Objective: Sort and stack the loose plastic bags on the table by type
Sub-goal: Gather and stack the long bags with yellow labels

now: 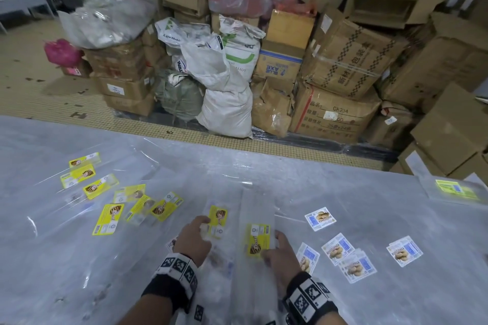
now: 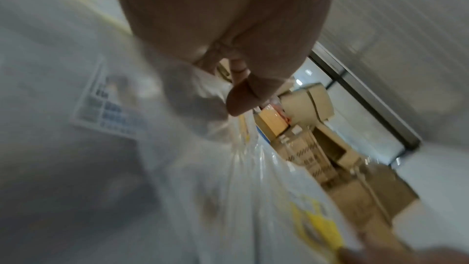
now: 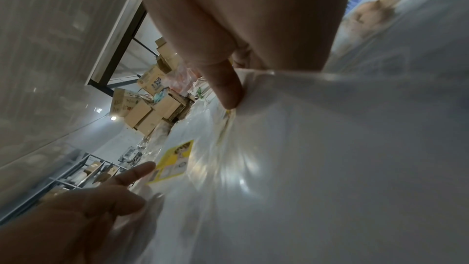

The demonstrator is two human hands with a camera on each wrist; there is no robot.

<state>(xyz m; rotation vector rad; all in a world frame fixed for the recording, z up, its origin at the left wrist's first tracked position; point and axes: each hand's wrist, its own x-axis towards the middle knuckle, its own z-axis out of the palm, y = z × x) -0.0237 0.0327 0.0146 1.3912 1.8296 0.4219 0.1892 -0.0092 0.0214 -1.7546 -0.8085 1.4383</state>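
I am gathering the yellow-label kind. My left hand [image 1: 194, 239] has its fingers curled onto a yellow-label bag [image 1: 218, 220] at about twelve o'clock from me, and my right hand [image 1: 277, 252] pinches the edge of a second yellow-label bag [image 1: 258, 240] just to its right; the two hands are near each other but apart. More yellow-label bags [image 1: 111, 203] lie scattered at ten o'clock on the surface [image 1: 264, 171], and the blue-and-white label bags [image 1: 343, 253] lie loose at two to three o'clock, not yet stacked.

Next, I judge, one bag must be laid squarely on the other with labels matching; the film is thin and slippery, so edges may slide.

The head view shows both groups and their spread. Only the right wrist view shows my thumb [image 3: 225, 87] pressed on the clear film, with the left hand's fingers [image 3: 137, 172] reaching beside a yellow label [image 3: 175, 158]. The left wrist view is blurred.
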